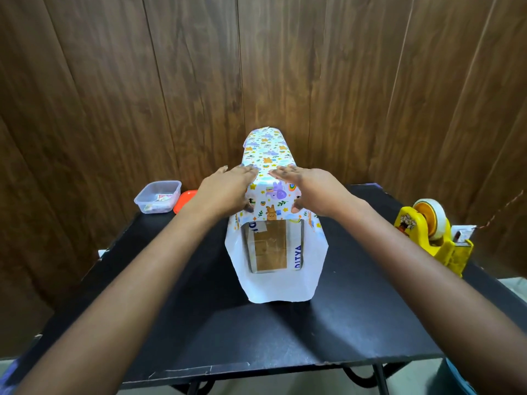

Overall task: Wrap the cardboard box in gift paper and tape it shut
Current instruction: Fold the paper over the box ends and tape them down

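Item: cardboard box [271, 249], standing mid-way on the black table [285, 332], sleeved in animal-print gift paper [268, 155]. The near end was uncovered, brown board and old tape showing, with white paper flaps overhanging around it.

Hands: left hand [228, 189] and right hand [312, 188] lay on the top of the paper, fingers straight and flat, thumbs dropped onto the side faces; nothing gripped.

Accessories: yellow tape dispenser [433, 232] at the right edge, well apart from the box; clear plastic container [157, 196] and orange lid [185, 199] at far left.

Risk: no tape was visible on the paper, so lifting either hand toward the dispenser could let the sleeve spring loose or skew. Uneven pressing might crease or tear the overhanging flaps.
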The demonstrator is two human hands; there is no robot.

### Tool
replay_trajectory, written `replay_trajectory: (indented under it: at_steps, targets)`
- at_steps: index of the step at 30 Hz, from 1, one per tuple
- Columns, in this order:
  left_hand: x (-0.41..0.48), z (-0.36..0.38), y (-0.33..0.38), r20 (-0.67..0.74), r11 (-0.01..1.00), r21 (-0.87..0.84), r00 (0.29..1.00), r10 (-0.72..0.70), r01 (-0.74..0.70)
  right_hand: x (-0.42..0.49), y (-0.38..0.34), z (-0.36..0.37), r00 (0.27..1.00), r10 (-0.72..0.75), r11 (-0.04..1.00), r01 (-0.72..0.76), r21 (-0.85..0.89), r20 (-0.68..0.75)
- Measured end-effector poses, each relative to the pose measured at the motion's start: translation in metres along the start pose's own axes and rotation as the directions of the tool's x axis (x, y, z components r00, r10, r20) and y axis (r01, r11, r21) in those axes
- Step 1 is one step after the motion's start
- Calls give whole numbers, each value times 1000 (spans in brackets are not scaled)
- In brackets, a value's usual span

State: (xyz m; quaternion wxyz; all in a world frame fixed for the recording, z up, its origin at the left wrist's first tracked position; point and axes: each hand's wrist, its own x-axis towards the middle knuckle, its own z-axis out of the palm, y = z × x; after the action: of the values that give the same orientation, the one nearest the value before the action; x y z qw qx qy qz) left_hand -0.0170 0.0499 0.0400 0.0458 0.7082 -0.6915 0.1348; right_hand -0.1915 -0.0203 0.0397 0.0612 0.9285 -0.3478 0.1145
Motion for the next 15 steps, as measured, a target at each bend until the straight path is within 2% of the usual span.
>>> replay_trajectory:
  at_steps: [3,9,15]
  targets:
    - [2,-2,17,-34,994,108,999,7,-4,-3,-2,-2,1000,18,1000,-19,-25,-2]
    - [-4,-1,28,-43,997,83,999,0,4,-8,-4,-4,999,-6,998,8,-65,35]
    - [-1,2,42,-155,978,206,988,26,7,-8,-3,-3,1000,17,999,-16,-38,22]
